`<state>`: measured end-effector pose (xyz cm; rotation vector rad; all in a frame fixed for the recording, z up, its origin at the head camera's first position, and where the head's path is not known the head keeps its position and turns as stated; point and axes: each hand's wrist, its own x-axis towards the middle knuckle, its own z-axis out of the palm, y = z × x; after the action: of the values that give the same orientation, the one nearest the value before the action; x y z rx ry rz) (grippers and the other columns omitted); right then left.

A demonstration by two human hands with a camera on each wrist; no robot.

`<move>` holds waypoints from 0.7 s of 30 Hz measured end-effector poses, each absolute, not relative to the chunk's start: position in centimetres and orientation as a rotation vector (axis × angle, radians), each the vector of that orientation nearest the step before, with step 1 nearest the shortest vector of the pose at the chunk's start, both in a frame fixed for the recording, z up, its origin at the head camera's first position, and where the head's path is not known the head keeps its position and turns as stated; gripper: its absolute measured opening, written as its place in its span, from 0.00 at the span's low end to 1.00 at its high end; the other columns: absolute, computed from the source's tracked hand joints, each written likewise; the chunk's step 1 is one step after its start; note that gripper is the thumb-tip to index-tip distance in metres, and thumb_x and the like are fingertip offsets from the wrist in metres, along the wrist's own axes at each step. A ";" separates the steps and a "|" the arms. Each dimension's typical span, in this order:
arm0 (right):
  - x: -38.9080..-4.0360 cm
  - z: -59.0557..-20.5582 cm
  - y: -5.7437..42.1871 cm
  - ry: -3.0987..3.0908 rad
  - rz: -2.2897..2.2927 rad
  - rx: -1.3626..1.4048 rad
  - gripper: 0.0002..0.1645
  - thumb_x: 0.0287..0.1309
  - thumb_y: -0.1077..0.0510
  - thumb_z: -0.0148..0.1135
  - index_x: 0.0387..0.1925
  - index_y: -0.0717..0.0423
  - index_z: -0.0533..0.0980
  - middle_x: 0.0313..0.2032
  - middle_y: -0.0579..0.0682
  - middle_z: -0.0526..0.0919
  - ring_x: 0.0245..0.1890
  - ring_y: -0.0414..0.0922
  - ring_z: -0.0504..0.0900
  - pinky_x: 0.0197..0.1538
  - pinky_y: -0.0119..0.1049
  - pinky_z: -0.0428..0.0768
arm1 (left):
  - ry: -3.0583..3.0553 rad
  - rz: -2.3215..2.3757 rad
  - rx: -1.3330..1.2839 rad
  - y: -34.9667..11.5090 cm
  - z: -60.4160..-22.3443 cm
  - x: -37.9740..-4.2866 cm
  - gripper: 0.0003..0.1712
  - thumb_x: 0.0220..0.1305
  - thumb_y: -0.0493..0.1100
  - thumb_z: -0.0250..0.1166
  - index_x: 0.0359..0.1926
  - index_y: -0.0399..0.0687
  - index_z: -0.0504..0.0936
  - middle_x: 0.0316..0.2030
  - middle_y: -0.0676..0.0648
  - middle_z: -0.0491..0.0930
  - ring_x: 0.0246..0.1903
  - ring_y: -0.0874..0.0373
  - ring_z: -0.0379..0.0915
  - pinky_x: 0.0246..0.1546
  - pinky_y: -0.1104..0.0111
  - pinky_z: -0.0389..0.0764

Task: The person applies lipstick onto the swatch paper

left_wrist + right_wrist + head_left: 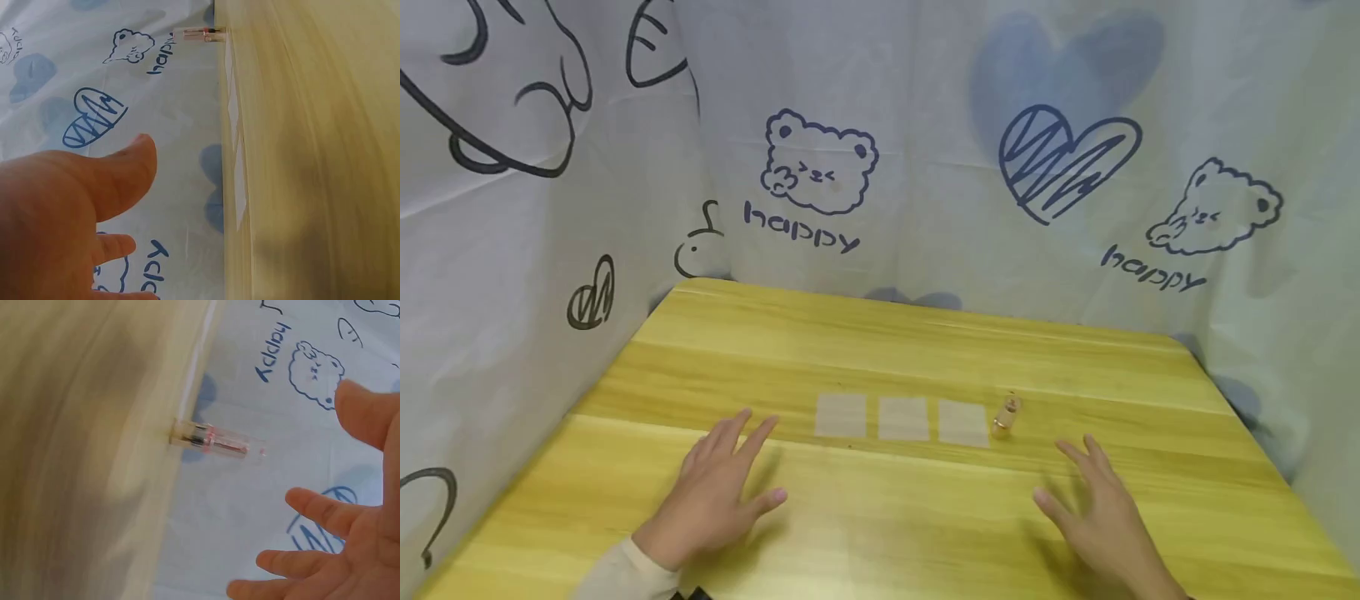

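My left hand [711, 492] hovers over the left front of the table, fingers spread and thumb out, holding nothing. Across from it my right hand [1101, 517] is also spread and holds nothing. A small clear tube [1006, 417] with a clear upper part stands upright on the table, ahead of my right hand and apart from it. In the right wrist view, dark and reddish parts show inside the tube [215, 440]. To the tube's left lie three pale squares in a row: a left square [841, 415], a middle square [903, 418] and a right square [963, 423].
The wood-grain table [865, 517] extends under both hands. A pale cloth [925, 208] with drawn bears, hearts and lettering hangs behind it and along both sides.
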<state>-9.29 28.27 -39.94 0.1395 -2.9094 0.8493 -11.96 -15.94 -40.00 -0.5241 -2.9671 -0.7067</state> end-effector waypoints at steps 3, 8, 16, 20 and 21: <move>-9.9 -40.1 28.5 -2.901 0.876 0.152 0.37 0.64 0.44 0.61 0.66 0.62 0.64 0.68 0.75 0.53 0.60 0.79 0.58 0.49 0.76 0.64 | -2.957 -0.718 -0.581 -15.6 -39.7 -13.0 0.47 0.59 0.55 0.70 0.73 0.45 0.59 0.69 0.31 0.56 0.67 0.30 0.50 0.58 0.33 0.54; -11.4 -40.1 29.0 -2.880 1.064 0.141 0.36 0.67 0.45 0.58 0.66 0.64 0.63 0.66 0.73 0.60 0.61 0.72 0.64 0.55 0.63 0.70 | -2.962 -0.785 -0.667 -14.7 -39.6 -14.5 0.44 0.62 0.53 0.68 0.72 0.40 0.60 0.67 0.31 0.60 0.65 0.33 0.56 0.59 0.36 0.59; -13.8 -40.1 28.3 -2.835 1.351 0.101 0.37 0.67 0.43 0.57 0.67 0.61 0.63 0.67 0.70 0.60 0.60 0.66 0.71 0.51 0.55 0.78 | -3.075 -0.899 -0.738 -13.8 -40.1 -16.0 0.42 0.64 0.50 0.66 0.71 0.38 0.60 0.66 0.34 0.64 0.65 0.36 0.59 0.63 0.43 0.60; -14.7 -40.4 28.1 -2.827 1.380 0.133 0.37 0.67 0.43 0.57 0.66 0.63 0.64 0.66 0.68 0.62 0.59 0.65 0.71 0.51 0.54 0.78 | -3.132 -0.873 -0.768 -13.5 -40.1 -16.9 0.41 0.64 0.51 0.66 0.71 0.38 0.61 0.65 0.33 0.64 0.64 0.36 0.60 0.62 0.44 0.62; -14.8 -40.5 28.1 -2.828 1.379 0.134 0.37 0.67 0.43 0.57 0.66 0.63 0.63 0.66 0.68 0.62 0.59 0.65 0.72 0.51 0.54 0.78 | -3.135 -0.864 -0.781 -13.4 -40.1 -17.2 0.41 0.64 0.50 0.66 0.70 0.37 0.61 0.65 0.33 0.65 0.64 0.36 0.60 0.62 0.44 0.62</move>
<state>-14.83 28.06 -40.53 0.1339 -2.8276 1.3788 -17.22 -13.43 -40.12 -0.7805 -3.1347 -0.8643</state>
